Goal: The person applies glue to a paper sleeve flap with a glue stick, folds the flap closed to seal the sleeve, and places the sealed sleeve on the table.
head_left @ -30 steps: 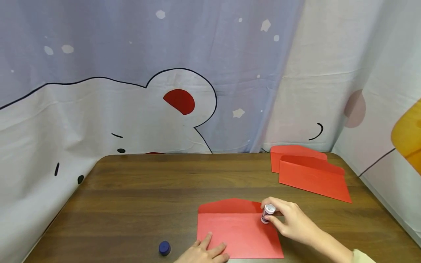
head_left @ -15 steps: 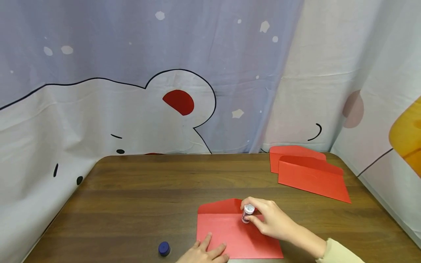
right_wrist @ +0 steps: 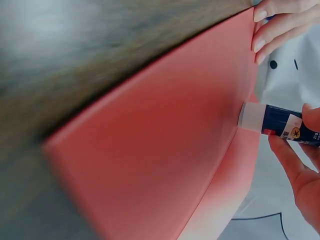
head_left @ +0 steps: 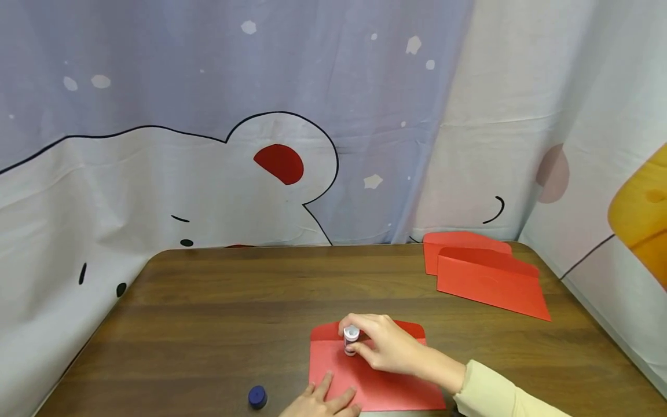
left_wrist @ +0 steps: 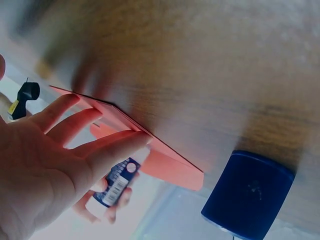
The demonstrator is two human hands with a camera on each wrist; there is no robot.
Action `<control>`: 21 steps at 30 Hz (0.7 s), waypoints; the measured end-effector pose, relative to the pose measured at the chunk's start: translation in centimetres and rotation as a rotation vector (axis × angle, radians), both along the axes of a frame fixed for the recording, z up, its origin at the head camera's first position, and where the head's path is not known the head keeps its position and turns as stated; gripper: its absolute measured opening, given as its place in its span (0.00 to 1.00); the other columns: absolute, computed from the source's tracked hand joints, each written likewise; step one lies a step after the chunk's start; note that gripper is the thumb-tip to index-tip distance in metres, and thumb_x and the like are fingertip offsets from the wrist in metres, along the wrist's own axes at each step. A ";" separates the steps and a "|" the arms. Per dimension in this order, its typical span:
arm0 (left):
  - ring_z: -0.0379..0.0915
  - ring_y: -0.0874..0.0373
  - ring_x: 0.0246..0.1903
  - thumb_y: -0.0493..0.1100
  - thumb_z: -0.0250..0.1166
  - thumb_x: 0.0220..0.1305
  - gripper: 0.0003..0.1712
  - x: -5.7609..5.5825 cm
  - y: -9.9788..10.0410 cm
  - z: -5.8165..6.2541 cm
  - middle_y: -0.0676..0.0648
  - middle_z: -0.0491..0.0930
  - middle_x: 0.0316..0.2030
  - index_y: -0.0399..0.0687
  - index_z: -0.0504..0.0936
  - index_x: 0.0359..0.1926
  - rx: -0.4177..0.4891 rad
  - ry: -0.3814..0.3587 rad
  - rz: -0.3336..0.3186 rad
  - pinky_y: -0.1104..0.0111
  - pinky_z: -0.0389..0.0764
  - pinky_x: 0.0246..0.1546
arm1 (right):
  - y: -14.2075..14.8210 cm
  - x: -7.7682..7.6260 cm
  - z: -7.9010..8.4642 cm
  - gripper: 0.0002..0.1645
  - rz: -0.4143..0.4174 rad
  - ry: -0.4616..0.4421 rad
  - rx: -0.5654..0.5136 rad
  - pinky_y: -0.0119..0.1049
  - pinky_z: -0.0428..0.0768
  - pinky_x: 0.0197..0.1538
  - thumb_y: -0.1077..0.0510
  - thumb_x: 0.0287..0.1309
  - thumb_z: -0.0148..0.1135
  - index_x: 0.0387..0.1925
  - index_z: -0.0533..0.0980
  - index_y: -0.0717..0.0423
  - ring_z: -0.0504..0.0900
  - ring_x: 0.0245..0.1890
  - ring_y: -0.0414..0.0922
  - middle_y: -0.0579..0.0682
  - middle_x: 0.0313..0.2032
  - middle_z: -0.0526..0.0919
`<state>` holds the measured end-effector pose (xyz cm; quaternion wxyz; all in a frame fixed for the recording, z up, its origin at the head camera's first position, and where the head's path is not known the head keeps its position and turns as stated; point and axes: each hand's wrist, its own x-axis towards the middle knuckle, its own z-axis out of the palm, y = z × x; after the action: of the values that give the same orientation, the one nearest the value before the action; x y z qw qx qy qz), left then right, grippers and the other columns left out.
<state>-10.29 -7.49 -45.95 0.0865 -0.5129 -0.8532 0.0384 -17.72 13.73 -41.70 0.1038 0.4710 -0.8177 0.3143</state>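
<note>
In the head view, the right hand (head_left: 388, 350) is pinching a tube (right_wrist: 280, 121) between thumb and fingers, its end touching the envelope (head_left: 393, 392) toward eleven o'clock, beside the flap (head_left: 410, 330). The left hand (head_left: 320, 403), fingers spread and fairly straight, is pressing at eight o'clock. From there, a cap (head_left: 257, 397) is sitting toward nine; two more envelopes (head_left: 492, 285) are lying toward two.

The red envelope (head_left: 391, 394) looked like smooth, matt paper; the glue stick (right_wrist: 282, 122) was smooth plastic; the blue cap (left_wrist: 250, 195) was plastic with a dull sheen; the table (head_left: 208, 324) showed wood grain; the curtain (head_left: 156, 185) was matt, creased cloth
</note>
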 end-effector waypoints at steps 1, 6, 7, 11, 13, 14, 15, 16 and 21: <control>0.79 0.41 0.51 0.59 0.56 0.66 0.21 0.0 0.0 0.0 0.57 0.77 0.59 0.66 0.76 0.58 -0.004 0.013 -0.005 0.62 0.83 0.36 | -0.3 0.0 0.0 0.16 0.003 -0.006 0.001 0.23 0.77 0.41 0.65 0.54 0.67 0.43 0.73 0.51 0.78 0.34 0.30 0.40 0.33 0.81; 0.79 0.40 0.51 0.58 0.55 0.67 0.21 -0.2 0.0 0.0 0.55 0.77 0.59 0.65 0.76 0.59 -0.014 -0.004 -0.020 0.62 0.83 0.36 | -1.7 -0.1 0.0 0.16 0.006 -0.014 0.012 0.21 0.76 0.43 0.65 0.54 0.67 0.43 0.73 0.51 0.77 0.34 0.30 0.40 0.33 0.81; 0.78 0.40 0.51 0.59 0.55 0.67 0.22 -0.2 0.0 0.0 0.55 0.77 0.59 0.65 0.76 0.59 -0.019 -0.008 -0.021 0.62 0.83 0.36 | -2.0 -0.2 -0.1 0.16 0.007 -0.019 0.012 0.21 0.76 0.43 0.64 0.54 0.67 0.43 0.73 0.51 0.77 0.34 0.31 0.41 0.33 0.82; 0.78 0.41 0.52 0.59 0.54 0.68 0.22 -0.3 -0.1 0.0 0.55 0.76 0.60 0.65 0.75 0.60 -0.036 0.015 -0.033 0.63 0.83 0.36 | -3.2 -0.3 -0.1 0.15 0.022 -0.027 0.030 0.20 0.76 0.43 0.63 0.56 0.66 0.44 0.74 0.51 0.78 0.35 0.31 0.42 0.34 0.83; 0.78 0.41 0.51 0.59 0.54 0.68 0.22 -0.3 -0.1 0.0 0.55 0.76 0.60 0.65 0.75 0.60 -0.037 0.037 -0.042 0.64 0.83 0.35 | -3.8 -0.3 -0.1 0.14 0.027 -0.032 0.035 0.20 0.76 0.42 0.62 0.57 0.66 0.44 0.73 0.50 0.77 0.34 0.30 0.41 0.33 0.82; 0.79 0.41 0.51 0.59 0.54 0.68 0.22 -0.3 -0.1 0.0 0.54 0.76 0.60 0.65 0.76 0.60 -0.032 0.049 -0.047 0.64 0.83 0.35 | -4.0 -0.3 -0.1 0.14 0.031 -0.033 0.033 0.19 0.75 0.42 0.62 0.57 0.66 0.44 0.73 0.50 0.77 0.34 0.30 0.40 0.33 0.82; 0.79 0.41 0.50 0.59 0.55 0.67 0.22 -0.3 -0.1 -0.1 0.54 0.77 0.59 0.65 0.76 0.60 -0.023 0.078 -0.054 0.65 0.83 0.35 | -4.2 -0.4 -0.1 0.14 0.039 -0.031 0.030 0.20 0.75 0.42 0.62 0.57 0.66 0.44 0.73 0.51 0.78 0.34 0.30 0.39 0.32 0.81; 0.79 0.42 0.50 0.59 0.55 0.67 0.22 -0.3 -0.1 -0.1 0.54 0.77 0.59 0.65 0.76 0.59 -0.018 0.098 -0.060 0.65 0.83 0.34 | -4.4 -0.4 -0.2 0.14 0.045 -0.029 0.026 0.19 0.75 0.42 0.62 0.57 0.66 0.44 0.73 0.51 0.78 0.34 0.29 0.39 0.31 0.81; 0.80 0.44 0.48 0.60 0.57 0.66 0.21 -0.4 -0.1 -0.4 0.55 0.78 0.57 0.66 0.77 0.58 0.004 0.187 -0.082 0.67 0.83 0.33 | -5.1 -0.5 -0.4 0.15 0.082 -0.034 -0.019 0.19 0.76 0.45 0.63 0.56 0.66 0.43 0.72 0.52 0.81 0.37 0.30 0.42 0.33 0.83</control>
<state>-10.68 -7.61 -46.32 0.1681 -0.5412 -0.8199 0.0809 -18.25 8.62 -42.14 0.0813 0.4978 -0.7962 0.3341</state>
